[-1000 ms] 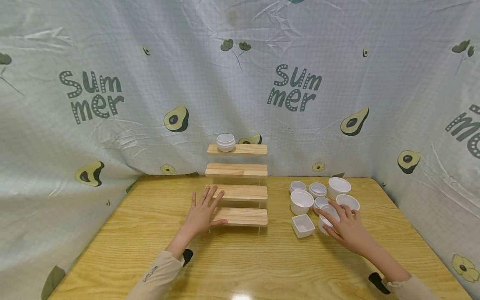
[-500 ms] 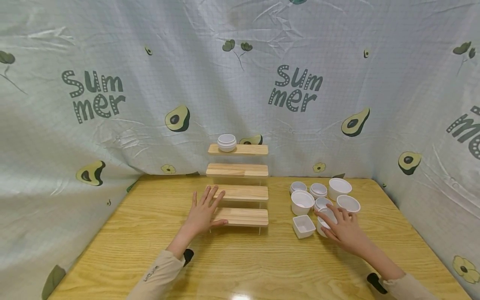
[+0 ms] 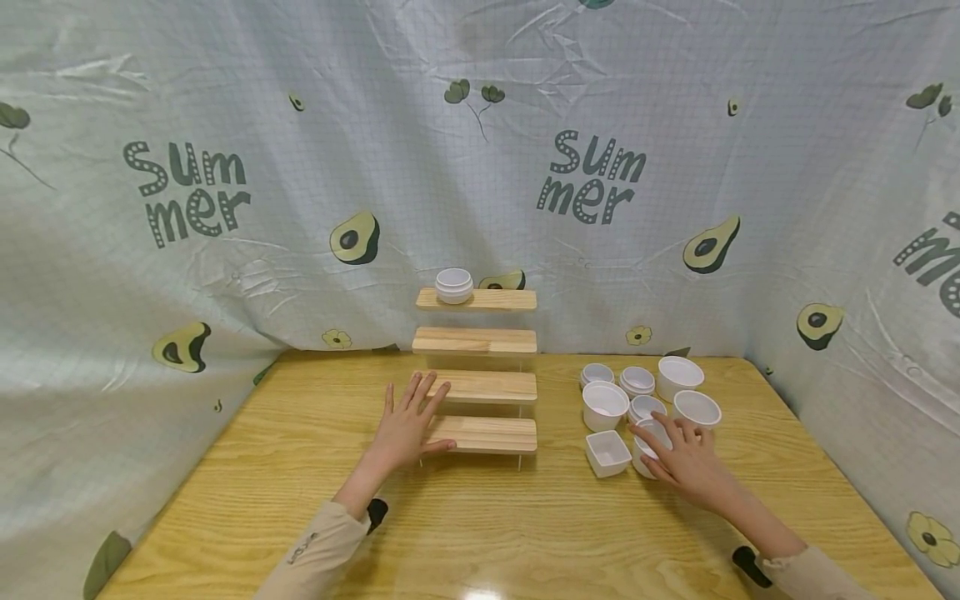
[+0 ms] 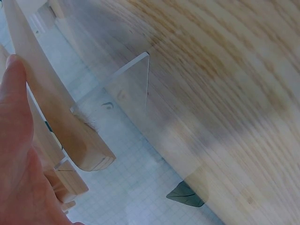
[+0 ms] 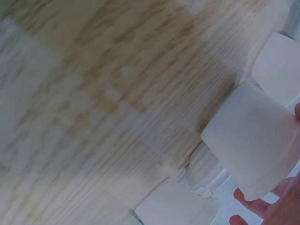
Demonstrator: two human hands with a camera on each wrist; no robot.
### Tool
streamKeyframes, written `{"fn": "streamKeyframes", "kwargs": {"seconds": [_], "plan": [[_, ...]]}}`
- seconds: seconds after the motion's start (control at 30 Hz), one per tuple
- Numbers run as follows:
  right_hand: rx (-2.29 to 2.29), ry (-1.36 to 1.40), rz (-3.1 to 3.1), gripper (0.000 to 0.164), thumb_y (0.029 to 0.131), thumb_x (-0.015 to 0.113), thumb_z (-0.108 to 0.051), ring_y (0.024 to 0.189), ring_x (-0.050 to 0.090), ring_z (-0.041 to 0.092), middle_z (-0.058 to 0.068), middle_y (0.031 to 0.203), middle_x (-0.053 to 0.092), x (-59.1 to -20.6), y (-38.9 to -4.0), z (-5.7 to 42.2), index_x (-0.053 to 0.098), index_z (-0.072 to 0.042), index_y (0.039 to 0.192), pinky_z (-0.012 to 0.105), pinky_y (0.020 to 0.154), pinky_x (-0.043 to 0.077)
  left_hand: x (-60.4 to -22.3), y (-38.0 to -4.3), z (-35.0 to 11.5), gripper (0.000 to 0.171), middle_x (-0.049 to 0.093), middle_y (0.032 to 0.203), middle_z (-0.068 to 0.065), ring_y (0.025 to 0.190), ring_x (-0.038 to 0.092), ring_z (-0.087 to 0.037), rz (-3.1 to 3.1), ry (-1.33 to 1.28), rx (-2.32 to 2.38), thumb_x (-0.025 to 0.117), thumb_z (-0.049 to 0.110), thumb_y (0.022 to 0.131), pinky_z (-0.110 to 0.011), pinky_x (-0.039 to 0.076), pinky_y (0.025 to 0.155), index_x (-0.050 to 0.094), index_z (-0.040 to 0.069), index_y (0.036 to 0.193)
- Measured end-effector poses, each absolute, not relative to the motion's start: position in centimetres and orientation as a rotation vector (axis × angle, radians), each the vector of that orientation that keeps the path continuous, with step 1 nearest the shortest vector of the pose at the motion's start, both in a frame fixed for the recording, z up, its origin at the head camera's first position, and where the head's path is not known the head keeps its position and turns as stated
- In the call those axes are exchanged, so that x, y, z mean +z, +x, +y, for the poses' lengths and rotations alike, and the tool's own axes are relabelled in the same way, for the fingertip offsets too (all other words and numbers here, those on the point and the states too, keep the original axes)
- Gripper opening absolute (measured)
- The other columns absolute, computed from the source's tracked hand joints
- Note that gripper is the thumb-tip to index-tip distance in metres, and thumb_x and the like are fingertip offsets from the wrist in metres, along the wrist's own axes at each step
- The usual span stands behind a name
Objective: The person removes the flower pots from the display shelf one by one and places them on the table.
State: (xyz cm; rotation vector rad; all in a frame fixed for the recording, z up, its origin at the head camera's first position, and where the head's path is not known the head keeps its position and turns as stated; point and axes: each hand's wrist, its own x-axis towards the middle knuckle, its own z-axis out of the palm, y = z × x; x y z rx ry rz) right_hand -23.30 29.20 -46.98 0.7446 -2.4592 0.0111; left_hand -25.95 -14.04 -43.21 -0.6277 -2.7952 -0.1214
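My left hand [image 3: 399, 432] lies with spread fingers over the left end of a tiered wooden display stand [image 3: 480, 385]. In the left wrist view its fingers touch a wooden shelf board [image 4: 61, 117], beside a clear acrylic support [image 4: 124, 86]. At the right, my right hand [image 3: 693, 468] grips a round white cup [image 5: 253, 136] by the rim, its thumb and fingers on either side. Around it are a square white cup [image 3: 607, 452], a larger round white cup [image 3: 604, 403] and a small ringed jar [image 3: 647, 407]. A similar white jar [image 3: 453, 286] sits on the top shelf, left end.
Two small white jars [image 3: 637, 381] and two wider white cups [image 3: 679, 376] stand behind and right of my right hand. The wood-grain table [image 3: 480, 521] extends toward me. A printed cloth curtain [image 3: 300, 167] closes off the back and sides.
My right hand has shifted slightly left with the round white cup, which now stands nearer the square cup. My left hand has stayed at the stand.
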Motion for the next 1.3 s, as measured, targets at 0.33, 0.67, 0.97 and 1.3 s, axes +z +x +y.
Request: {"fn": "streamKeyframes", "kwargs": {"seconds": [0.33,0.67,0.97,1.3], "plan": [[0.029,0.748,-2.47,0.038,0.091,0.044,-0.04,0.099,0.043,0.038,0.022,0.12,0.045,-46.9,-23.2,29.0,0.049,-0.02,0.123,0.049,0.07,0.032,-43.2,-26.0,-14.1,0.088,0.016,0.149,-0.012,0.138,0.012,-0.033,-2.785,-0.627,-0.119,0.056,0.061,0.073,-0.062,0.007,0.105,0.022,0.016,0.142],[0.027,0.751,-2.45,0.042,0.091,0.04,-0.046,0.1,0.042,0.039,0.023,0.12,0.044,-47.0,-23.1,29.2,0.048,-0.02,0.123,0.048,0.069,0.032,-43.3,-26.0,-14.1,0.089,0.018,0.148,-0.013,0.137,0.014,-0.034,-2.77,-0.641,-0.111,0.056,0.06,0.073,-0.064,0.01,0.104,0.024,0.015,0.142],[0.046,0.73,-2.458,0.044,0.088,0.047,-0.045,0.102,0.043,0.041,0.023,0.123,0.044,-46.5,-23.1,29.0,0.047,-0.02,0.124,0.05,0.07,0.033,-43.3,-25.9,-14.1,0.088,0.019,0.148,-0.013,0.137,0.016,-0.034,-2.772,-0.636,-0.106,0.055,0.061,0.073,-0.064,0.011,0.104,0.024,0.015,0.142],[0.048,0.78,-2.402,0.046,0.087,0.051,-0.042,0.102,0.044,0.04,0.021,0.125,0.044,-44.8,-23.6,27.8,0.048,-0.019,0.126,0.053,0.074,0.034,-43.1,-25.9,-14.1,0.089,0.017,0.149,-0.012,0.137,0.013,-0.033,-2.777,-0.638,-0.111,0.055,0.061,0.073,-0.063,0.012,0.104,0.022,0.016,0.143]]}}
